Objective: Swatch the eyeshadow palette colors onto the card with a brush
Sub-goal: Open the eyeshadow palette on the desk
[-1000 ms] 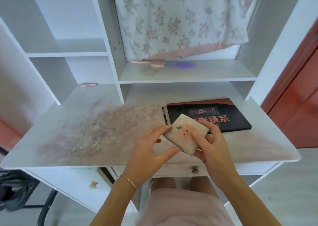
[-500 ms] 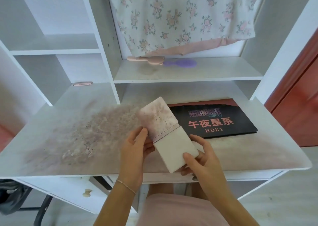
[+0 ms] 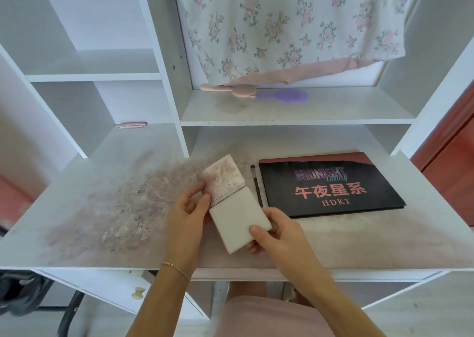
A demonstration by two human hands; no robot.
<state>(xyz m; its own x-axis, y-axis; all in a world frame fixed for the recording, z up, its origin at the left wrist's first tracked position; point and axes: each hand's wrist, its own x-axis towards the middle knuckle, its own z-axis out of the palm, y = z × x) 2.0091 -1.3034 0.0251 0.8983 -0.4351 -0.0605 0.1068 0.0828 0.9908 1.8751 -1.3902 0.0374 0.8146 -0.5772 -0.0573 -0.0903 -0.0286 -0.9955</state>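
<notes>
Holding: both hands keep a small white folded card (image 3: 232,203), opened flat, just above the front middle of the white surface (image 3: 359,239).
Card: its far panel is stained with purplish-pink speckles, its near panel is plain white; a crease runs between them.
Left hand (image 3: 186,215): thumb and fingers pinch the card's left edge beside the crease, fingers curled round it; a thin bracelet sits on the wrist.
Right hand (image 3: 277,234): thumb lies on the near right corner of the white panel, fingers curled underneath, gripping it.
Palette: a closed black rectangular eyeshadow palette with pink lettering (image 3: 328,186) lies flat toward the right rear of the surface.
Brush: a thin dark brush (image 3: 257,185) lies just beside the palette's left edge, between palette and card.
Surface: purplish powder smears cover its left half.
</notes>
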